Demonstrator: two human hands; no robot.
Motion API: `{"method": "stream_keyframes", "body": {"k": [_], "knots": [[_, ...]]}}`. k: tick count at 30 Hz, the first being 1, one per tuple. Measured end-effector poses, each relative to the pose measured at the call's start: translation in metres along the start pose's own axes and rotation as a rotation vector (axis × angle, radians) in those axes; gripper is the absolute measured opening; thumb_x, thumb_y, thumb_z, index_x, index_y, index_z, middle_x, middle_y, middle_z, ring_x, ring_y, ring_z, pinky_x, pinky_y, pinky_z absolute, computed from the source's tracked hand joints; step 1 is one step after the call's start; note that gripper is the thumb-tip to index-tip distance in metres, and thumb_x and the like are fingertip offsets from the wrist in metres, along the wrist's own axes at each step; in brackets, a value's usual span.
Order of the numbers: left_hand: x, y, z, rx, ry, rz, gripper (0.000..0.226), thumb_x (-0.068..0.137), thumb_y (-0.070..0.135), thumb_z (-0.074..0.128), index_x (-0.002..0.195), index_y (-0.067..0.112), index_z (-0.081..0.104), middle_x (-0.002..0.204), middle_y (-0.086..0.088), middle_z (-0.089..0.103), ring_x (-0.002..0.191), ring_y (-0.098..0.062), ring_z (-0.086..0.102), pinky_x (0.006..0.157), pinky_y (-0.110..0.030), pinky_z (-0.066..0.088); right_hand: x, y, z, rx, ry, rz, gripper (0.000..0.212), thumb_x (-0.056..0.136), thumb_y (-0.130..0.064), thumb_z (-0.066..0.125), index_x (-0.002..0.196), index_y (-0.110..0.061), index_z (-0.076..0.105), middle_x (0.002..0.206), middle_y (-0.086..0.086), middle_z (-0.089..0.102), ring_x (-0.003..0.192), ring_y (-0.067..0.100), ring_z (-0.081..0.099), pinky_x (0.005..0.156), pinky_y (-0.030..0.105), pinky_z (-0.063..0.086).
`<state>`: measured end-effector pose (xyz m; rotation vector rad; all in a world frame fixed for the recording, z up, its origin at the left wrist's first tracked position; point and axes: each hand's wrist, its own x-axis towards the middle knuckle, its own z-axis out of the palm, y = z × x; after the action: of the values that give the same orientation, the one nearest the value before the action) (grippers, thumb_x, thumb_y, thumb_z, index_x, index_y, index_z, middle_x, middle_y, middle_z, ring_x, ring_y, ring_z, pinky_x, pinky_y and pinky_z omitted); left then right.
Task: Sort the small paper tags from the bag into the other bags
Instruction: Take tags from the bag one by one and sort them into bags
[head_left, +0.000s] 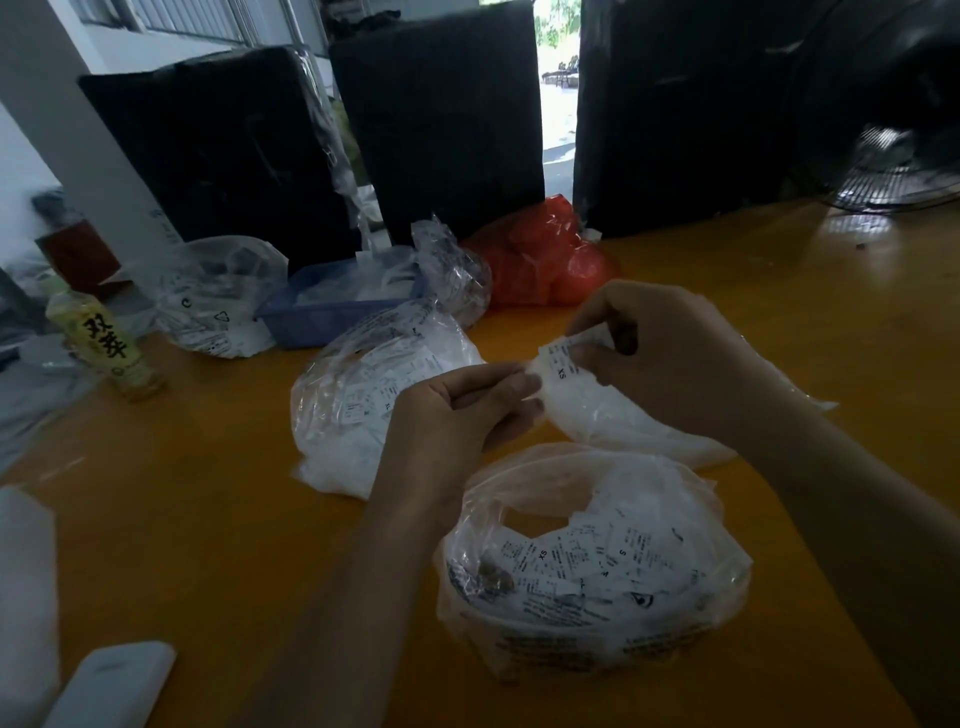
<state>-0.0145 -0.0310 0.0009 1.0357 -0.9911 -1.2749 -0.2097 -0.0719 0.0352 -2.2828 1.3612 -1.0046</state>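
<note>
A clear plastic bag (597, 571) full of small white paper tags lies open on the yellow table, nearest to me. Above it, both hands hold small white tags marked XS (558, 361). My left hand (467, 410) pinches their left end and my right hand (660, 348) pinches their right end. Under the hands lies a whitish plastic bag (623, 421). A second clear bag (358, 405) with tags, one marked XL, lies to the left of my left hand.
A blue tray (311, 312), more clear bags (218, 296), a red bag (550, 260) and a yellow drink bottle (104, 343) stand farther back. Black wrapped boxes (441, 119) line the far edge. A fan (893, 171) is at the right. White objects (114, 680) lie near left.
</note>
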Motion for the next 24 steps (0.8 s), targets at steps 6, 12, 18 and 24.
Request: {"method": "stream_keyframes", "body": {"k": [6,12,18,24], "knots": [[0.0033,-0.0002,-0.0013,-0.119,-0.044,-0.074,0.028,0.067,0.017,0.085,0.094,0.010,0.083,0.107,-0.018,0.079,0.100,-0.027,0.078,0.078,-0.022,0.061,0.0014,-0.0004,-0.0030,0.147,0.046,0.022,0.013,0.092,-0.024,0.072,0.098,-0.031,0.063,0.084,-0.015,0.066,0.075,-0.006,0.065,0.059,0.010,0.050],[0.0021,0.0006,0.0005,-0.106,-0.078,-0.062,0.043,0.056,0.027,0.090,0.096,0.013,0.084,0.108,-0.016,0.079,0.100,-0.026,0.078,0.079,-0.023,0.061,0.0013,-0.0015,-0.0011,0.100,0.043,0.019,0.015,0.093,-0.024,0.071,0.096,-0.035,0.061,0.083,-0.018,0.064,0.073,-0.003,0.064,0.060,0.006,0.048],[0.0028,0.0000,0.0003,-0.109,-0.039,-0.067,0.027,0.068,0.021,0.084,0.093,0.012,0.084,0.106,-0.018,0.079,0.100,-0.026,0.078,0.077,-0.022,0.061,-0.0014,-0.0020,-0.0001,0.005,-0.023,-0.022,0.013,0.094,-0.021,0.071,0.100,-0.030,0.065,0.079,-0.022,0.059,0.079,-0.018,0.057,0.061,0.000,0.041],[0.0025,-0.0020,-0.0005,0.004,-0.022,-0.032,0.030,0.071,0.029,0.083,0.099,0.019,0.084,0.102,-0.016,0.080,0.097,-0.026,0.078,0.078,-0.024,0.062,-0.0034,-0.0030,0.0055,-0.009,-0.077,-0.059,0.019,0.098,-0.022,0.066,0.111,-0.037,0.068,0.078,-0.023,0.062,0.076,-0.013,0.061,0.062,0.001,0.042]]}}
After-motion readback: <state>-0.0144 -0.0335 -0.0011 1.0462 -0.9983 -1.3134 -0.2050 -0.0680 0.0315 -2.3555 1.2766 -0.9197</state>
